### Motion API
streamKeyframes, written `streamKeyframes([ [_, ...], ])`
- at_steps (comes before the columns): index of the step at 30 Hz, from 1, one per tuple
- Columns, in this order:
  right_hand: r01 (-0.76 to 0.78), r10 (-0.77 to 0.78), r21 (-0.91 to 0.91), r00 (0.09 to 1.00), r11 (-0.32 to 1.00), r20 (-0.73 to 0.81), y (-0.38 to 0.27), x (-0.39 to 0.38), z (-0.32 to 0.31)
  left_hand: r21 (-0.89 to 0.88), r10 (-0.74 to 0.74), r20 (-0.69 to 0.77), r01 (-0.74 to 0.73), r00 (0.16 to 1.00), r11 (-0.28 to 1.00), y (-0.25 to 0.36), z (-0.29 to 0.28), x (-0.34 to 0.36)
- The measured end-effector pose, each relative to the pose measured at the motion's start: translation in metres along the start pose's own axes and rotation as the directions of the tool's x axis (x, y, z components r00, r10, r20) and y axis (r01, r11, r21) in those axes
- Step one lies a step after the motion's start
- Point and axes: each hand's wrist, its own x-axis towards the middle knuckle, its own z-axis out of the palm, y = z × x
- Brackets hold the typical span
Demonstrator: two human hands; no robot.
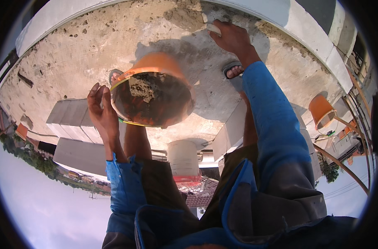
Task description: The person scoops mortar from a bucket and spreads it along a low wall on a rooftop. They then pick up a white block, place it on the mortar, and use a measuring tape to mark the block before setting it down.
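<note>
Clasped in the right hand [232,39], one pale handle [214,29] sat on the far side of the scene, the fingers closed around it beside one patch of damp mortar [182,18]. The left hand [101,111], of the two bare hands in the head camera's view, stood with its fingers half-curled at the left rim of an orange bucket [162,62]; whether it touched or held that rim could not be told. The bucket, slightly blurred, was left of centre, tilted with its mouth toward the near side, one lump of grey mortar [141,88] showing inside. Two feet in sandals flanked it on the concrete floor [73,62]: the left foot [115,76] partly hidden behind the bucket, the right foot [234,69] in plain sight. A second orange bucket [317,107] lay tipped at right. One pale cylindrical container [182,151] showed between two legs on the near side. At least two grey blocks [75,118] were at left; one pale low wall [52,27] curved along the far edge.
</note>
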Motion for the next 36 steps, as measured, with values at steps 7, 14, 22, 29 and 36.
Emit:
streamKeyframes([
  [7,0.026,-0.035,-0.044,0.975,0.999,-0.218,-0.010,0.008,-0.007,-0.016,-0.029,-0.046,0.028,0.999,0.999,-0.027,-0.016,0.007],
  [14,0.198,-0.147,0.118,0.928,0.973,-0.341,-0.063,-0.119,-0.078,-0.037,-0.108,0.004,0.108,0.994,0.993,-0.055,-0.031,0.017],
  [22,-0.122,-0.453,0.688,0.668,0.716,0.590,-0.134,-0.204,-0.101,-0.088,-0.191,0.047,0.194,0.980,0.977,-0.059,-0.032,0.024],
  [29,-0.675,-0.456,0.737,0.668,-0.039,0.588,-0.157,-0.096,-0.151,-0.324,-0.231,-0.076,0.195,0.970,0.926,-0.087,-0.051,0.017],
  [36,-0.463,-0.083,0.690,0.857,-0.556,0.509,-0.082,-0.002,-0.096,0.152,-0.114,-0.036,0.118,0.993,0.981,-0.066,-0.019,-0.035],
])
